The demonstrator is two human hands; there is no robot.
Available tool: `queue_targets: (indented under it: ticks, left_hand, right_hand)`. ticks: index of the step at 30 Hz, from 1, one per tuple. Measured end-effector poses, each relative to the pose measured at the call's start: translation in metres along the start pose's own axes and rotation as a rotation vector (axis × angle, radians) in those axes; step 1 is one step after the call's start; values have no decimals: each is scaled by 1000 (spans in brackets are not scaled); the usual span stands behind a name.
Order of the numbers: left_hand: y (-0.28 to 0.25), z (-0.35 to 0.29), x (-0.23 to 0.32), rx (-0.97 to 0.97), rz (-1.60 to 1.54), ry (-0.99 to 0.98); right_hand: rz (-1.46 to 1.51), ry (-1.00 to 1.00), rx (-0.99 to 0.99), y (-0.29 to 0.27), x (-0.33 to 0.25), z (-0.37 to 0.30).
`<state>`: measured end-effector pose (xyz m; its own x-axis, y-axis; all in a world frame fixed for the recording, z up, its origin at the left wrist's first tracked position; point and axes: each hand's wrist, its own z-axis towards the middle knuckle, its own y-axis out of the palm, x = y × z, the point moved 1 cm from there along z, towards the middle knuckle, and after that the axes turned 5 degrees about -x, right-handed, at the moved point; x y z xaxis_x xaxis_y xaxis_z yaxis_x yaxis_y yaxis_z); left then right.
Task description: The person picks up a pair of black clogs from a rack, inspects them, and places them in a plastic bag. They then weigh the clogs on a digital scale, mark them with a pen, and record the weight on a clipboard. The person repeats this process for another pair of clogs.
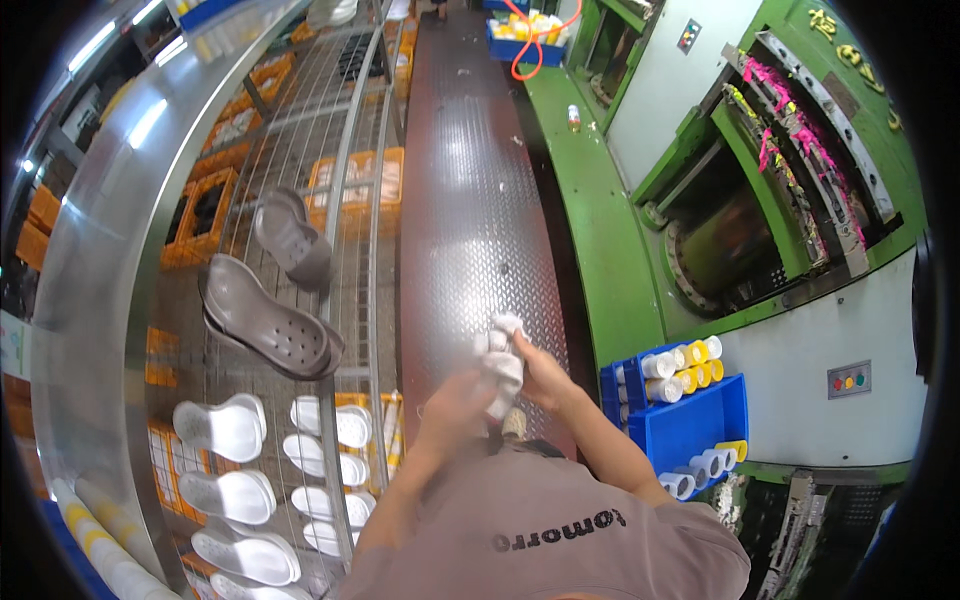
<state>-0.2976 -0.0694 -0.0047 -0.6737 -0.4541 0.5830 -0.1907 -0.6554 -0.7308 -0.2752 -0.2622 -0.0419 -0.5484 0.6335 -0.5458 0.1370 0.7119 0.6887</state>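
A white, soft-looking bundle sits just below the centre of the frame, between the person's two hands and in front of the grey-brown shirt. Whether it is a glove or a folded cloth cannot be told. The right hand is at the bundle's right side, its fingers curled against it and the thumb near the top end. The left hand comes in from the lower left and meets the bundle's left side — it is badly blurred, so whether its fingers pinch, press or merely touch cannot be told. The bundle is held up, with the patterned metal floor showing behind it.

On the left of the frame stands a wire rack, well apart from the hands. Two brown clogs, a nearer one and a farther one, rest on it at middle left, and white soles lie in rows at lower left. An orange crate shows through the wires.

On the right, a green ledge runs along the machines. At lower right is a blue crate — white and yellow cylinders are lined up at its upper side, with more along its lower side.
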Motion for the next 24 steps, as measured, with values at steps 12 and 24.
queue_targets:
  ticks: [12,24]
  left_hand:
    - [52,42,-17,-32,-729,-632]
    - [62,52,25,-19,135,-144]
  right_hand:
    - [-1425,-1045,-108,25,-16,-69]
    - [-1811,-640,-136,-40,31,-45]
